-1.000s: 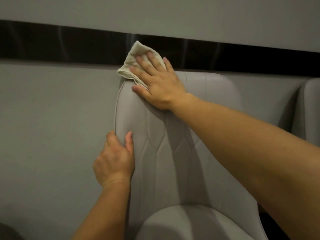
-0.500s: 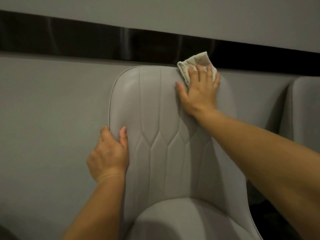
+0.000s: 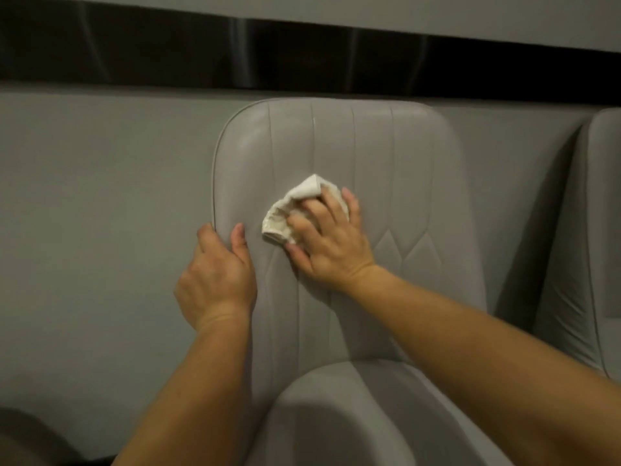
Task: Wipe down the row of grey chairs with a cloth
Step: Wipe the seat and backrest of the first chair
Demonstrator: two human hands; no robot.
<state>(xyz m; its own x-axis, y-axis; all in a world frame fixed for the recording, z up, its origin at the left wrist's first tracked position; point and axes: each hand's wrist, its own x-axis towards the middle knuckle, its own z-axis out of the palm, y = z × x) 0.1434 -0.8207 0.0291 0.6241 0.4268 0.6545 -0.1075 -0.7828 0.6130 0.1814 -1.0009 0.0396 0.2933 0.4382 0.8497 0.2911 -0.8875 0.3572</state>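
A grey padded chair (image 3: 369, 156) with stitched panels stands against the wall in front of me. My right hand (image 3: 329, 237) presses a bunched white cloth (image 3: 295, 210) flat against the middle of the backrest, fingers spread over it. The cloth sticks out past my fingertips to the upper left. My left hand (image 3: 215, 274) grips the backrest's left edge, thumb on the front and fingers wrapped behind it. The seat cushion (image 3: 336, 415) shows below my arms.
A second grey chair (image 3: 598, 230) stands close on the right, partly cut off by the frame. Behind both runs a grey wall (image 3: 100, 196) with a glossy black band (image 3: 168, 45) above the chair tops.
My right hand has swept the cloth from the top edge of the backrest down and left to its middle. My left hand keeps its hold on the left edge.
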